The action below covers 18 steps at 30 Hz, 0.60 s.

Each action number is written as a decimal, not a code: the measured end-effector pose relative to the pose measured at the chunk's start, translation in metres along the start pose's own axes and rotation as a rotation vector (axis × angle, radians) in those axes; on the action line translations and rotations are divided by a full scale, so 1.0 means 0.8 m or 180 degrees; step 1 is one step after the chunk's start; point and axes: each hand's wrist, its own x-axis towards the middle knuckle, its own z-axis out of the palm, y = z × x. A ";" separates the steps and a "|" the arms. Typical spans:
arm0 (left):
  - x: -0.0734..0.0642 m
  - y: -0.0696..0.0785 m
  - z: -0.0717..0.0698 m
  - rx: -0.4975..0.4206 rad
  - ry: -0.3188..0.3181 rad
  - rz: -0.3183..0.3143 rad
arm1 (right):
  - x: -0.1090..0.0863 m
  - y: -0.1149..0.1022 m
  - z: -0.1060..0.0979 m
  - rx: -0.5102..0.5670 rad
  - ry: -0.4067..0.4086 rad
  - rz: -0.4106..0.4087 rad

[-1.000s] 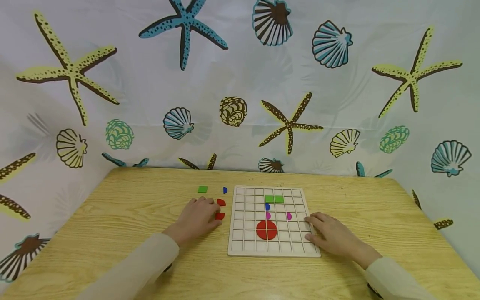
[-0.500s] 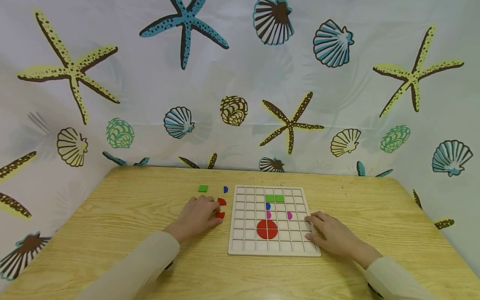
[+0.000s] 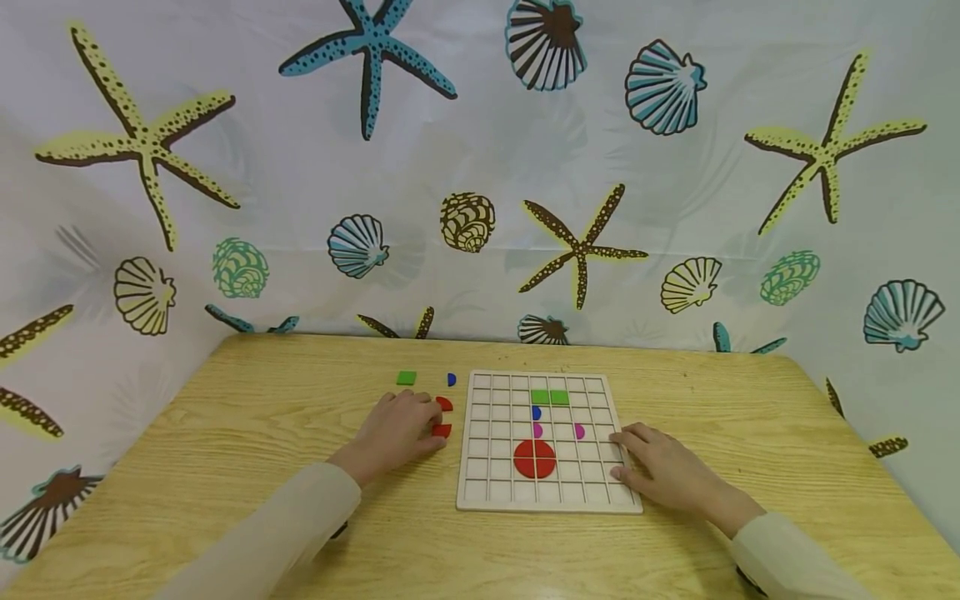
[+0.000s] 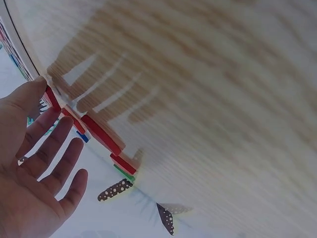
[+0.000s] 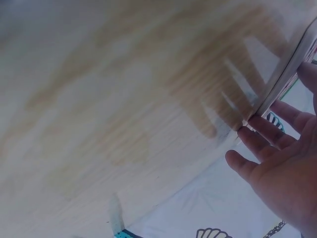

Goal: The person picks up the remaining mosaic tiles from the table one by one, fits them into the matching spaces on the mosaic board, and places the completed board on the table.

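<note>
My left hand (image 3: 396,429) is left of the gridded board (image 3: 480,493), thumb and index fingertip on either side of a red quarter-circle piece (image 4: 52,98), pinching it on the table. Other red pieces (image 4: 101,135) lie by my remaining fingers in the left wrist view; my hand covers some of them from above. A second red quarter-circle (image 3: 444,403) shows just beyond my fingers. My right hand (image 3: 663,468) rests at the board's right edge, thumb and fingertips touching it, fingers relaxed. On the board, red pieces (image 3: 535,459) form a full circle.
The board also bears two green squares (image 3: 550,397), a blue half-circle (image 3: 536,412) and two magenta half-circles (image 3: 580,431). A loose green square (image 3: 407,377) and blue half-circle (image 3: 452,379) lie behind my left hand. A patterned cloth (image 3: 420,275) surrounds the wooden table (image 3: 247,400).
</note>
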 end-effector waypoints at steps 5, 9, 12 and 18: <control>0.003 0.004 -0.004 0.0023 0.0047 0.0041 | 0.000 0.001 0.000 -0.0018 -0.0010 -0.0014; 0.006 0.011 -0.009 0.0047 0.0068 0.0099 | -0.001 0.000 -0.002 0.0002 -0.0016 -0.0016; 0.009 0.018 -0.012 0.0045 0.0019 0.0117 | 0.000 0.000 -0.003 0.0020 -0.0016 -0.0013; 0.015 0.031 -0.016 0.0074 -0.0078 0.0165 | 0.000 -0.002 -0.004 0.0013 -0.0024 -0.0012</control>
